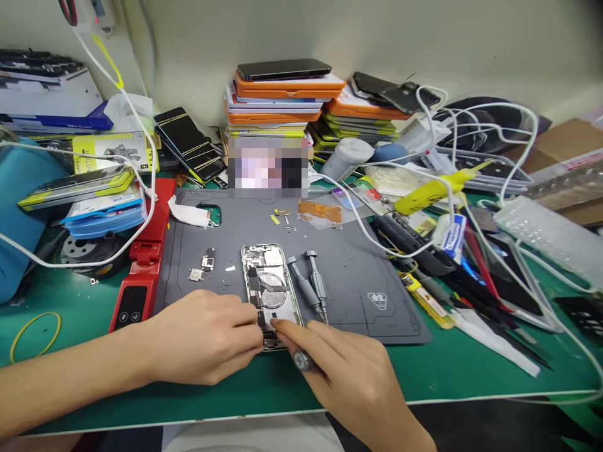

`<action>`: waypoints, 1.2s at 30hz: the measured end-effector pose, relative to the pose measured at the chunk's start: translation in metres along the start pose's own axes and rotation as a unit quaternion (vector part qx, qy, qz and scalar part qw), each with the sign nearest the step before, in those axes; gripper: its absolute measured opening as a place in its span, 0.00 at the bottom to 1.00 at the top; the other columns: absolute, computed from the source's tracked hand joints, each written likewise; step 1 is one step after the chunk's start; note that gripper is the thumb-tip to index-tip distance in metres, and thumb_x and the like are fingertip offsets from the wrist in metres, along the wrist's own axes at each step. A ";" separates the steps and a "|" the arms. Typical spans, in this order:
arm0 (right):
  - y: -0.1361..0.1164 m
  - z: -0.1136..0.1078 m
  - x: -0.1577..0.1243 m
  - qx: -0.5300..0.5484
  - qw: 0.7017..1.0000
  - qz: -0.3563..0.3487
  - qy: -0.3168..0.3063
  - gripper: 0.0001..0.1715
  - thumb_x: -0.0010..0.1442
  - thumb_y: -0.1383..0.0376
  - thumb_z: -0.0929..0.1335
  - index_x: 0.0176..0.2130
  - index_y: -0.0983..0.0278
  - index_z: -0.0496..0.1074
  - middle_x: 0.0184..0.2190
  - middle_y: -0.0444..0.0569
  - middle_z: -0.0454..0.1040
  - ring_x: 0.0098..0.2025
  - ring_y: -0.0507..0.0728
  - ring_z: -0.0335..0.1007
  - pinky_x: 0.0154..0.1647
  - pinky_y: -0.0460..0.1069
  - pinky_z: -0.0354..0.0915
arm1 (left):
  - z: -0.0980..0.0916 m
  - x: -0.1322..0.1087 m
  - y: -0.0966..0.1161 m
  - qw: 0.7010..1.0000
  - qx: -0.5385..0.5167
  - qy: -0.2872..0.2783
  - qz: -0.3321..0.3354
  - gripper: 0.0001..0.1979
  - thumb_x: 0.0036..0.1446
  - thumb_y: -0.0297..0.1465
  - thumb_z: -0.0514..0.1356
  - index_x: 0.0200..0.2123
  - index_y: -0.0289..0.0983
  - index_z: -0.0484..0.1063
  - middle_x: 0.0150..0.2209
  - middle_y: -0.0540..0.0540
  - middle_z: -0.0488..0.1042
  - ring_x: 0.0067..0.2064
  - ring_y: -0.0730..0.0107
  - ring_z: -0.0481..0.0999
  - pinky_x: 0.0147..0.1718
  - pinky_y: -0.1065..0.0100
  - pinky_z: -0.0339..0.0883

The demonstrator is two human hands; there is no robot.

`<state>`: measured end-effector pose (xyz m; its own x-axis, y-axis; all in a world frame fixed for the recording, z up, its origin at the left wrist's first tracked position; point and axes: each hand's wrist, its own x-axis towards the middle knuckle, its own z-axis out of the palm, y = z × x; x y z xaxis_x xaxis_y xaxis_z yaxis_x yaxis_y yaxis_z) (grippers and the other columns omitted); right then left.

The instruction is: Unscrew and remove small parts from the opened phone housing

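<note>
Our left hand (211, 339) curled at the opened phone (273, 282), pinching what we could not tell; our right hand (351, 370) pinched a screwdriver (303, 360). The phone lay on the grey mat (351, 267), whose badge (377, 301) bore Chinese characters. We read "XUAN" on a blue-edged box (56, 121).

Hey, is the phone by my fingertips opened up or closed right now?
Open. The phone lies with its insides bare: a round grey part shows, with no cover over it.
</note>
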<state>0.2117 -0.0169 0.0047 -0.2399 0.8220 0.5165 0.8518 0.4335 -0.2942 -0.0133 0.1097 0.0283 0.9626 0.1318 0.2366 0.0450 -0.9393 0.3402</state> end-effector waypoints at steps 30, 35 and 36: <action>0.014 0.003 0.002 -0.005 0.996 -0.072 -0.055 0.22 0.76 0.79 0.58 0.52 0.67 0.77 0.24 0.42 0.69 0.26 0.54 0.62 0.29 0.51 0.55 | -0.006 0.007 -0.002 0.998 -0.055 -0.030 -0.026 0.14 0.75 0.25 0.55 0.36 0.37 0.76 0.35 0.49 0.74 0.32 0.66 0.67 0.28 0.60 0.59; 0.014 0.002 0.003 -0.013 0.995 -0.084 -0.058 0.22 0.76 0.78 0.58 0.53 0.68 0.77 0.25 0.42 0.69 0.26 0.54 0.61 0.29 0.52 0.55 | -0.006 0.006 -0.002 0.998 -0.053 -0.030 -0.023 0.14 0.76 0.25 0.55 0.35 0.37 0.75 0.35 0.49 0.74 0.32 0.66 0.68 0.29 0.60 0.59; 0.013 0.001 0.004 -0.017 0.994 -0.088 -0.060 0.21 0.77 0.77 0.58 0.53 0.69 0.77 0.25 0.42 0.69 0.26 0.54 0.61 0.29 0.52 0.55 | -0.006 0.006 -0.002 0.998 -0.052 -0.031 -0.022 0.14 0.76 0.26 0.56 0.35 0.37 0.75 0.35 0.49 0.74 0.32 0.66 0.68 0.29 0.61 0.59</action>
<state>0.2215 -0.0072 0.0017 -0.4379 0.7738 0.4576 0.8070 0.5627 -0.1794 -0.0088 0.1141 0.0346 0.9753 0.1487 0.1631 0.0622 -0.8944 0.4430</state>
